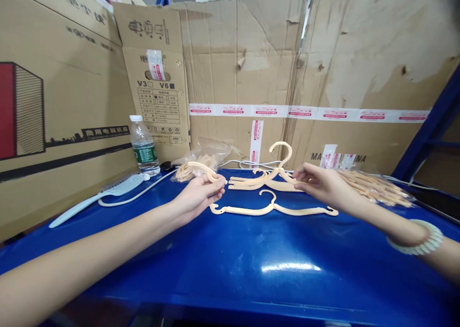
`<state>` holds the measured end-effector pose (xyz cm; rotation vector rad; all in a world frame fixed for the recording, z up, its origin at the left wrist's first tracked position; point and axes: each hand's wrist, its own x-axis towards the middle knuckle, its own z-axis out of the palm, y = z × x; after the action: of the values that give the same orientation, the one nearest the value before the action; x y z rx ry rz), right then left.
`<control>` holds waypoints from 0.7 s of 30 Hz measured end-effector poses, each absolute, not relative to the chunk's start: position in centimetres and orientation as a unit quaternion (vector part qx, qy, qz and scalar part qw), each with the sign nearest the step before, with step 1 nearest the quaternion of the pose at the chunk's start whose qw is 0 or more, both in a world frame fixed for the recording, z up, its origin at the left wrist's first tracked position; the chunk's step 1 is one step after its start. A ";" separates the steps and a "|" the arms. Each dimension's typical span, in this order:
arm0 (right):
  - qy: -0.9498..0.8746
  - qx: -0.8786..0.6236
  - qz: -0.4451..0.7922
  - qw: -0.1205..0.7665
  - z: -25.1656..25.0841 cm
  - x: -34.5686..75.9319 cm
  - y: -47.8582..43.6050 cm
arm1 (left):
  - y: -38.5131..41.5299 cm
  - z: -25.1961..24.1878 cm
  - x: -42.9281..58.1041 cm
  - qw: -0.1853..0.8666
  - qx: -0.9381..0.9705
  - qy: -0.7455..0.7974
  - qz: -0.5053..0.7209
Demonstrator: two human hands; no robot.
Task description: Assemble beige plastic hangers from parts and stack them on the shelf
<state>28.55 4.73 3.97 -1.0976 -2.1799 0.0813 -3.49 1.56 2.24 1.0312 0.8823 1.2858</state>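
Observation:
My left hand [201, 193] is closed, pinching a small cream plastic hanger hook [201, 166] whose curved end sticks out above the fingers. My right hand [318, 183] has its fingers curled around the right arm of a cream clothes hanger [281, 155], whose hook points upward. Several similar hangers [247, 182] lie stacked under and behind it, so their edges are hard to tell apart. In front of that stack, one separate hanger [251, 211] lies flat on the blue table [230, 260], with its hook toward the back.
Behind my left hand lies a clear bag of hook pieces [187, 172]. On the right, another bag holds long hanger arms [377, 187]. A water bottle [144, 147] and a pale blue hairbrush [122, 186] are at the left. Cardboard sheets [237, 68] wall off the back.

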 end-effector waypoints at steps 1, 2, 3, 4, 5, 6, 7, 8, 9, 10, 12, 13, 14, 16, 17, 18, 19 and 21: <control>-0.841 -0.416 0.037 0.343 3.8 28.6 4.2 | 1.3 1.9 -3.6 0.602 0.445 0.376 0.546; -0.843 -0.410 0.041 0.345 3.6 28.7 3.6 | 1.0 1.7 -3.7 0.611 0.446 0.370 0.539; -0.845 -0.404 0.043 0.348 3.3 28.7 3.1 | 0.7 1.4 -3.7 0.622 0.446 0.362 0.533; -0.846 -0.397 0.043 0.354 3.0 28.7 2.7 | 0.5 1.2 -3.6 0.634 0.446 0.350 0.526; -0.846 -0.389 0.042 0.362 2.7 28.8 2.3 | 0.3 1.1 -3.6 0.645 0.448 0.336 0.519; -0.847 -0.382 0.041 0.368 2.5 28.8 2.0 | 0.1 1.1 -3.5 0.656 0.451 0.323 0.513; -0.847 -0.377 0.039 0.372 2.3 28.8 1.8 | 0.1 1.1 -3.4 0.663 0.453 0.311 0.508; -0.848 -0.372 0.037 0.376 2.2 28.9 1.6 | 0.0 1.2 -3.3 0.669 0.457 0.301 0.504; -0.848 -0.367 0.033 0.381 2.1 28.9 1.4 | -0.1 1.3 -3.3 0.671 0.461 0.293 0.502; -0.848 -0.363 0.027 0.386 2.1 29.0 1.3 | -0.1 1.4 -3.3 0.671 0.464 0.288 0.502; -0.848 -0.357 0.014 0.391 2.1 29.0 1.1 | -0.3 1.6 -3.3 0.676 0.466 0.282 0.496; -0.848 -0.354 0.010 0.394 2.0 29.1 1.1 | -0.4 1.6 -3.3 0.682 0.467 0.279 0.489; -0.848 -0.351 0.007 0.396 2.0 29.1 1.0 | -0.5 1.5 -3.3 0.689 0.467 0.275 0.480; -0.848 -0.347 0.004 0.401 2.0 29.1 1.0 | -0.7 1.5 -3.2 0.702 0.469 0.268 0.465; -0.846 -0.346 0.000 0.405 2.0 29.1 1.0 | -0.8 1.5 -3.2 0.704 0.469 0.266 0.462; -0.845 -0.346 -0.006 0.408 2.0 29.1 0.9 | -0.9 1.5 -3.2 0.705 0.469 0.265 0.461; -0.844 -0.346 -0.014 0.410 2.0 29.1 0.9 | -1.0 1.5 -3.2 0.705 0.467 0.265 0.463; -0.844 -0.344 -0.032 0.409 1.9 29.1 0.9 | -1.0 1.6 -3.2 0.704 0.463 0.265 0.468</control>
<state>29.15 0.90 1.94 -0.8673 -2.1265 -0.0807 -3.24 -1.03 1.61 1.0301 0.5883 1.0413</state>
